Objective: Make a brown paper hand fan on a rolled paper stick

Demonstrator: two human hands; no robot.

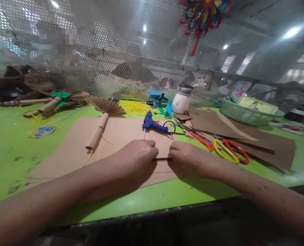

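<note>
A thin dark brown strip (162,159) runs between my two hands, low over the brown paper sheets (126,128). My left hand (139,155) is closed on its left end, and my right hand (184,155) pinches the right end. Just beyond my left hand lies a blue glue gun (153,124) with a white stick in it. A rolled brown paper tube with a pleated fan (97,131) rests on the sheets to the left. My fingertips are mostly hidden behind the knuckles.
Scissors with yellow and red handles (226,150) lie right of my right hand. Behind stand a white bottle (181,100) and a green basket (246,114). Dark brown paper (269,145) covers the right side. A perforated metal screen (95,68) rises behind the green table (10,150).
</note>
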